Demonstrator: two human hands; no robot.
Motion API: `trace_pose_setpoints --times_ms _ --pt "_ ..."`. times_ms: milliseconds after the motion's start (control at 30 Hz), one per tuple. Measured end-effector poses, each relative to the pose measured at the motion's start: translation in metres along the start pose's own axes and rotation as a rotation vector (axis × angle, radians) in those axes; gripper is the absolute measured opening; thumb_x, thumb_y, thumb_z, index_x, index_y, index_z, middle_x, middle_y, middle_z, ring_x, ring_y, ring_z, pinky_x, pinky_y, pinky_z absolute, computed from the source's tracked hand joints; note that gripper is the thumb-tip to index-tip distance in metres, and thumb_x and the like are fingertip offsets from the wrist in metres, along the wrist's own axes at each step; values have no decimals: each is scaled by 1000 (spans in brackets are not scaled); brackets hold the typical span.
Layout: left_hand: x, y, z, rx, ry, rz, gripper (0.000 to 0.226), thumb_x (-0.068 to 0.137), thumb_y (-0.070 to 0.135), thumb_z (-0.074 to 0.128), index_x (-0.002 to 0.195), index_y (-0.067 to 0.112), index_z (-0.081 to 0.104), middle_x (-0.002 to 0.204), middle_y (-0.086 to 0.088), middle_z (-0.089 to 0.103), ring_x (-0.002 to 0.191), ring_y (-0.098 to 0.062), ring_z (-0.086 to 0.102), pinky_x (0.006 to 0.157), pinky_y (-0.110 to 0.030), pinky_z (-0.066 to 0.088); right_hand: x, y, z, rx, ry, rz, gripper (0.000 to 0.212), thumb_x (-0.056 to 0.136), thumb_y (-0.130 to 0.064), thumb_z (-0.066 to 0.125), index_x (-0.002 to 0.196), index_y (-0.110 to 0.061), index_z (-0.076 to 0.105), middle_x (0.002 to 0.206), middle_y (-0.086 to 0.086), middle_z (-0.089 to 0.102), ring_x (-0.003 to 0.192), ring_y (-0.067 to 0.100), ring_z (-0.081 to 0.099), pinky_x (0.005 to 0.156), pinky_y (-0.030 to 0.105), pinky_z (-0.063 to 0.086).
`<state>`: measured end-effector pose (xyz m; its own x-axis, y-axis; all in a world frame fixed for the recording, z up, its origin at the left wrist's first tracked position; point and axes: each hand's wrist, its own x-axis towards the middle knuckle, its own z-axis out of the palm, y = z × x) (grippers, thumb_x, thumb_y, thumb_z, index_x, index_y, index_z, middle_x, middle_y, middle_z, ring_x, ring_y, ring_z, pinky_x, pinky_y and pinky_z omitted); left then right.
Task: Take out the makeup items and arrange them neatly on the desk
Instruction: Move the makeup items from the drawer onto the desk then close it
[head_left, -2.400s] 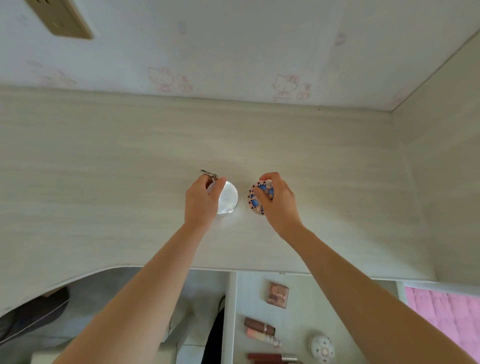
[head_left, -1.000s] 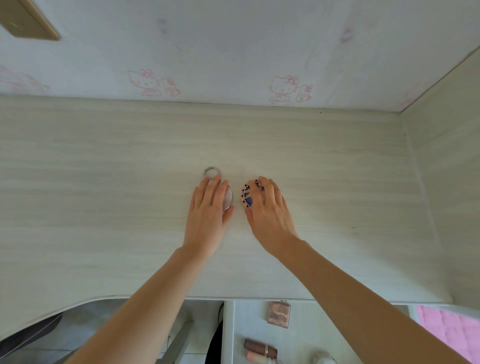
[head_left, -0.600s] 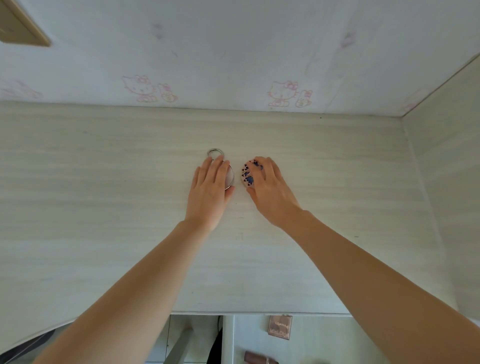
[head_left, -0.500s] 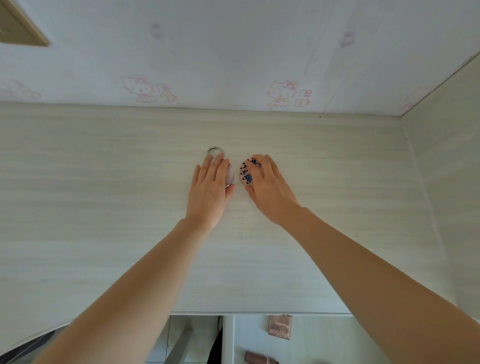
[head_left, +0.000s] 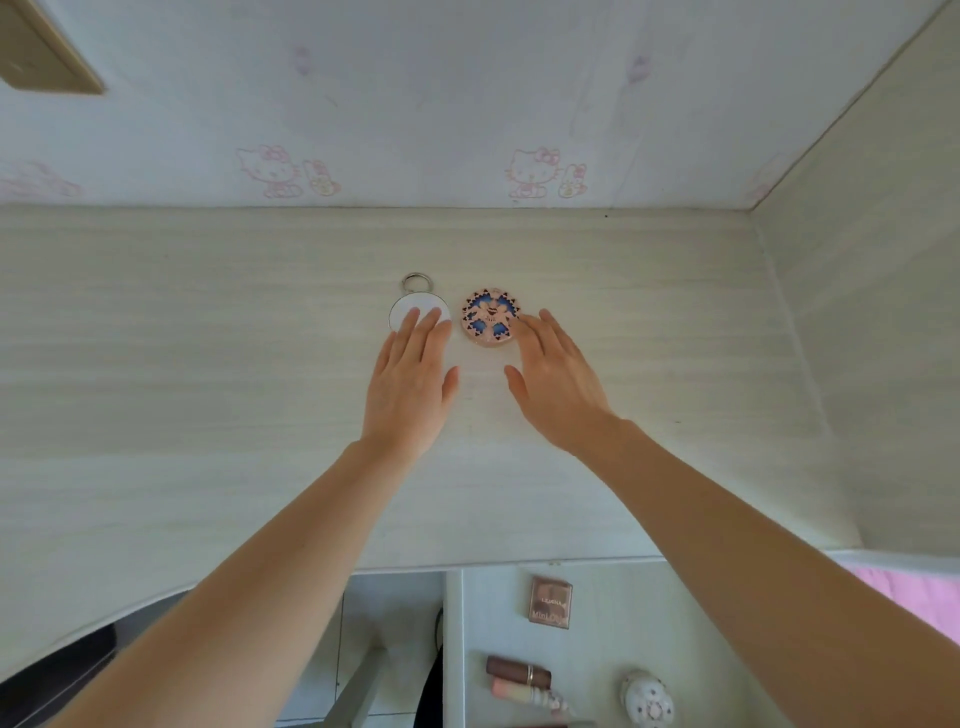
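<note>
A round white mirror (head_left: 415, 307) with a metal key ring lies flat on the pale wood desk (head_left: 208, 389). Just to its right lies a round pink compact (head_left: 490, 323) with a blue and dark patterned lid. My left hand (head_left: 410, 376) is flat with straight fingers, the fingertips over the mirror's near edge. My right hand (head_left: 556, 382) is also flat, its fingertips at the compact's right edge. Neither hand holds anything.
An open drawer (head_left: 597, 649) below the desk's front edge holds a small square palette (head_left: 550, 601), two lipstick tubes (head_left: 519, 679) and a white patterned egg-shaped case (head_left: 647, 699). A side panel (head_left: 857, 338) bounds the desk on the right; a wall is behind.
Both hands have drawn back toward me off the mirror and the compact, which now lie mostly uncovered side by side. The view tilted down, showing more of the drawer.
</note>
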<state>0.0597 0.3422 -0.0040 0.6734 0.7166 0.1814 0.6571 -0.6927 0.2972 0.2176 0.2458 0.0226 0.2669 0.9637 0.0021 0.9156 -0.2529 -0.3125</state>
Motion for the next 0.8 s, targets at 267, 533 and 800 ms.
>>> trace_pose_setpoints --times_ms 267,533,800 --pt "-78 51 -20 -15 31 59 42 87 20 39 123 8 55 124 -7 61 123 -27 53 101 -38 43 -96 6 -16 -19 13 7 48 93 -18 55 136 1 45 134 18 52 134 37 39 111 48 33" --pt "-189 137 -10 -133 20 53 32 90 15 43 118 10 58 115 -3 64 117 -22 55 99 -35 44 -225 32 -16 42 52 -64 40 91 -11 57 130 -1 52 130 15 56 131 33 44 109 46 37" --pt "-253 194 36 -115 -133 38 27 89 20 51 108 8 65 106 -7 69 108 -26 63 96 -36 49 -319 63 14 130 -18 -65 38 84 -6 65 121 -2 60 116 13 65 122 30 55 98 41 46"
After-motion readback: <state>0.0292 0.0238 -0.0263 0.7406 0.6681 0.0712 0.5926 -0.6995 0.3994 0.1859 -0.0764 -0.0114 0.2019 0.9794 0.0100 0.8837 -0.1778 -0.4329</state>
